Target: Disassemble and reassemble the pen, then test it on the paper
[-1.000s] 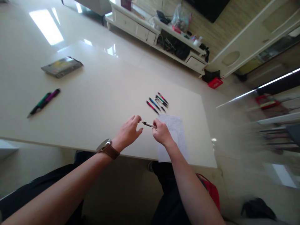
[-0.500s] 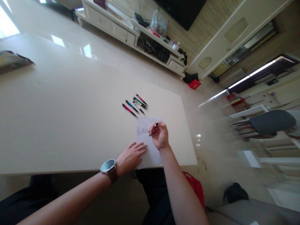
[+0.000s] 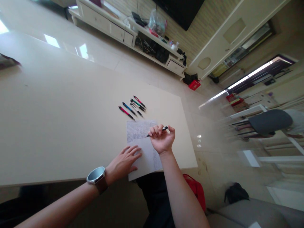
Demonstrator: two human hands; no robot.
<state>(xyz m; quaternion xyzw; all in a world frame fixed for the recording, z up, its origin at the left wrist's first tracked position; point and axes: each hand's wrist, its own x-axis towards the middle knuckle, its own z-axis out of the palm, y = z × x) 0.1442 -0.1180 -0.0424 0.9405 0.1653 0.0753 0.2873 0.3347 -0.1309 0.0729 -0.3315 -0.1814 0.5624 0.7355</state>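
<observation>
A sheet of paper (image 3: pixel 142 158) lies at the table's near edge, its upper part covered in dense handwriting. My left hand (image 3: pixel 124 161) rests flat on the sheet's left side, fingers spread. Over the right part of the paper, my right hand (image 3: pixel 161 138) is turned partly palm-up and closed around a black pen (image 3: pixel 164 128). The pen lies nearly level across the fingers, its tip pointing left toward the written lines. Beyond the sheet several pens lie side by side, among them a red pen (image 3: pixel 126 112), a blue pen (image 3: pixel 129 109) and a green pen (image 3: pixel 137 104).
The pale table (image 3: pixel 71 126) reaches far to the left, with a dark-edged item (image 3: pixel 8 61) at its far left. Past it stands a white TV cabinet (image 3: pixel 114 30). On the right are a grey chair (image 3: pixel 270 122) and a red bag (image 3: pixel 196 190) below the table edge.
The paper and my left hand have shifted left. My right hand has rolled more palm-up, and the pen has tipped from steep to nearly level. The view has moved slightly.
</observation>
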